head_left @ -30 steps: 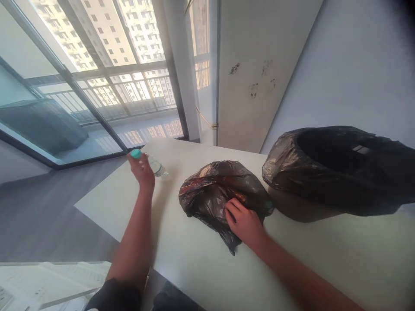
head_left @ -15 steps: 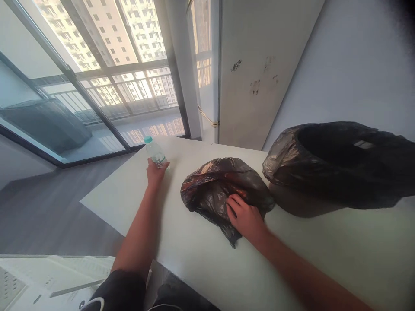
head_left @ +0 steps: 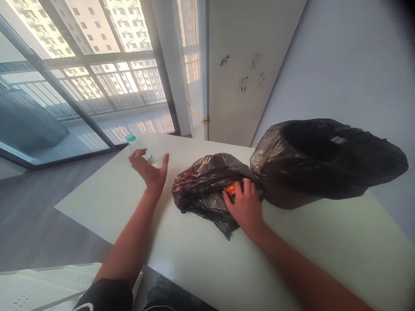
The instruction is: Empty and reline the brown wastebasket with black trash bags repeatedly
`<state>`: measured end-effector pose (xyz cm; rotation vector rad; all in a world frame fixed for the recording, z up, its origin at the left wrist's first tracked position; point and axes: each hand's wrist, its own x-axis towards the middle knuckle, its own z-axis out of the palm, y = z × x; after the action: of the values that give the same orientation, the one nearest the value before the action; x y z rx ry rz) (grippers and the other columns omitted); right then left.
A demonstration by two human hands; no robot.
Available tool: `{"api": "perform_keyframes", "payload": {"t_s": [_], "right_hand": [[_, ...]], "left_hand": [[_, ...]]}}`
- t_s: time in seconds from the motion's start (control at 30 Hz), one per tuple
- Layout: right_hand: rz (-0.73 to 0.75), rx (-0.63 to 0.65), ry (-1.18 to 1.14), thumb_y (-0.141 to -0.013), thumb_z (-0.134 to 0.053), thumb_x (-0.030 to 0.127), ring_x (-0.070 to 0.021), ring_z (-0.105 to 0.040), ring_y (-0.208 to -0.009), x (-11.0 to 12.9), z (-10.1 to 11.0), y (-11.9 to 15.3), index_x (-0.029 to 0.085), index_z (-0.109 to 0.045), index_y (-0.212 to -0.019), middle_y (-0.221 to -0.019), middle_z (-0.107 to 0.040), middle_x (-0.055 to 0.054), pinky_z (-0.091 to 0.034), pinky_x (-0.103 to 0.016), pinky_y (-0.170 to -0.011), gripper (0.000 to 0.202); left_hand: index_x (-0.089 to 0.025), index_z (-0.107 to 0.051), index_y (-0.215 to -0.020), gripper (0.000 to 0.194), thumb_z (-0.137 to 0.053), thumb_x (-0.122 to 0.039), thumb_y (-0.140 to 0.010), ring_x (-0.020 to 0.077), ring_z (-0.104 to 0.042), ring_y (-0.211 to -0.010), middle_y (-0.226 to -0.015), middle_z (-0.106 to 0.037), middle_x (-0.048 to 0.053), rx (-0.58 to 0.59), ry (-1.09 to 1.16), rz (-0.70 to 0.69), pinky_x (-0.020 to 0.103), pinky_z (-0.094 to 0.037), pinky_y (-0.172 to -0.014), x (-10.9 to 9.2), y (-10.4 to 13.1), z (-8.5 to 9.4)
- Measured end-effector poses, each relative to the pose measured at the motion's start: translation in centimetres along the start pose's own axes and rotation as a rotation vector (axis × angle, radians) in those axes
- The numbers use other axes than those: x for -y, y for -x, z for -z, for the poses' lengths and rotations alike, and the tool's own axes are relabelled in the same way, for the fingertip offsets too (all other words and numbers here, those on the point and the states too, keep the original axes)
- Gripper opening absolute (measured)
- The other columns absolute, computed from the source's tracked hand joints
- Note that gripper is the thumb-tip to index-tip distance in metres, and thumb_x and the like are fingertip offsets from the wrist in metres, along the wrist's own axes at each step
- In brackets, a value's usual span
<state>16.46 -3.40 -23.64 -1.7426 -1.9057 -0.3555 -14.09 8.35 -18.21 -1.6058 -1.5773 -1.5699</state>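
My left hand [head_left: 149,170] is spread open just in front of a clear plastic bottle [head_left: 131,142] with a turquoise cap. The bottle stands upright, partly hidden behind the fingers. A crumpled black plastic bag [head_left: 207,172] lies on the white table. At its opening, my right hand [head_left: 244,205] has its fingers curled over a shiny orange item [head_left: 230,189], which shows between thumb and forefinger. Most of that item is hidden by the bag and fingers, so its kind cannot be made out.
To the right, a bin lined with a black bag [head_left: 269,151] stands against the wall, its mouth gaping. The white table [head_left: 194,259] has an edge on the left above grey floor. Beyond it are glass sliding doors [head_left: 97,108] and a stained pale panel [head_left: 246,39].
My left hand has let go of the bottle and opened. My right hand has moved deeper into the bag's opening, and the orange item now shows more plainly. The view has shifted slightly right.
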Motion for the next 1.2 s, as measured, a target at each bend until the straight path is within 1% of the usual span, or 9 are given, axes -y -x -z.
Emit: {"api": "perform_keyframes", "payload": {"t_s": [0.13,0.23,0.33,0.47,0.6,0.7,0.9,1.07,1.2], "right_hand": [[-0.047,0.046,0.023,-0.095,-0.066,0.044,-0.037,-0.052,-0.107,-0.5,-0.4,-0.1,0.014,-0.063,-0.12,-0.117,-0.059,-0.022,-0.05,-0.049,-0.088,0.039],[-0.04,0.06,0.027,-0.093,-0.068,0.038,-0.0374,-0.051,-0.107,-0.3,-0.6,0.0,0.016,-0.063,-0.12,-0.115,-0.06,-0.02,-0.048,-0.048,-0.086,0.035],[-0.019,-0.014,-0.076,-0.09,-0.07,0.04,-0.0375,-0.052,-0.108,0.2,-0.1,0.0,0.017,-0.061,-0.123,-0.118,-0.06,-0.018,-0.048,-0.049,-0.088,0.041],[0.058,-0.163,-0.344,-0.09,-0.07,0.045,-0.0359,-0.056,-0.109,0.8,1.4,0.0,0.017,-0.055,-0.135,-0.118,-0.058,-0.018,-0.048,-0.053,-0.096,0.055],[0.112,-0.249,-0.632,-0.092,-0.063,0.055,-0.0314,-0.061,-0.098,0.7,2.2,0.2,0.019,-0.053,-0.129,-0.108,-0.059,-0.014,-0.054,-0.049,-0.088,0.052],[0.102,-0.213,-0.786,-0.092,-0.06,0.065,-0.0287,-0.063,-0.093,0.5,1.8,0.4,0.022,-0.053,-0.124,-0.104,-0.06,-0.011,-0.057,-0.044,-0.083,0.054],[0.084,0.019,-0.965,-0.104,-0.034,0.064,-0.0299,-0.065,-0.114,0.6,0.2,0.8,0.017,-0.035,-0.15,-0.128,-0.06,-0.018,-0.058,-0.044,-0.093,0.066],[0.393,0.267,-0.545,-0.108,-0.049,0.034,-0.0281,-0.063,-0.118,1.1,-0.5,1.0,0.019,-0.065,-0.125,-0.128,-0.068,-0.013,-0.051,-0.045,-0.102,0.027],[0.472,0.2,-0.273,-0.106,-0.056,0.029,-0.0258,-0.066,-0.097,1.5,-0.6,1.2,0.017,-0.072,-0.093,-0.101,-0.074,-0.01,-0.048,-0.04,-0.088,0.025]], "left_hand": [[-0.019,-0.046,-0.128,0.083,-0.091,-0.054,-0.067,0.0372,-0.05,-0.12,-0.124,-0.05,0.017,-0.147,-0.058,0.13,0.06,-0.039,-0.109,3.0,-1.5,0.5],[-0.02,-0.053,-0.115,0.049,-0.079,-0.047,-0.083,0.0347,-0.052,-0.116,-0.114,-0.053,0.014,-0.173,0.029,0.028,0.058,-0.042,-0.106,2.1,-1.1,0.9],[-0.022,-0.061,-0.107,0.018,-0.057,-0.038,-0.101,0.0292,-0.059,-0.11,-0.106,-0.061,0.011,0.164,0.291,-0.216,0.05,-0.048,-0.1,-1.8,0.9,1.1],[-0.025,-0.061,-0.138,0.051,-0.041,-0.059,-0.106,0.0301,-0.06,-0.131,-0.141,-0.064,0.015,0.938,0.68,-0.565,0.05,-0.047,-0.111,-7.1,3.4,0.9],[-0.024,-0.049,-0.155,0.077,-0.028,-0.076,-0.102,0.0348,-0.052,-0.143,-0.151,-0.059,0.017,1.087,0.814,-0.46,0.054,-0.039,-0.119,-8.6,4.1,0.7],[-0.023,-0.041,-0.16,0.087,-0.052,-0.078,-0.094,0.0368,-0.055,-0.138,-0.148,-0.061,0.018,1.127,0.844,-0.501,0.053,-0.04,-0.118,-8.9,4.1,1.1],[-0.023,-0.046,-0.149,0.077,-0.075,-0.06,-0.089,0.0308,-0.065,-0.117,-0.129,-0.068,0.014,0.906,0.812,-0.486,0.048,-0.049,-0.106,-9.6,4.3,2.4],[-0.023,-0.058,-0.13,0.059,-0.074,-0.06,-0.088,0.0301,-0.061,-0.119,-0.124,-0.059,0.011,0.428,0.471,0.077,0.047,-0.053,-0.103,-7.3,3.0,1.3],[-0.022,-0.058,-0.114,0.049,-0.084,-0.045,-0.078,0.0239,-0.065,-0.101,-0.109,-0.061,0.006,0.383,0.247,0.385,0.04,-0.056,-0.09,-3.5,1.8,-0.3]]}}
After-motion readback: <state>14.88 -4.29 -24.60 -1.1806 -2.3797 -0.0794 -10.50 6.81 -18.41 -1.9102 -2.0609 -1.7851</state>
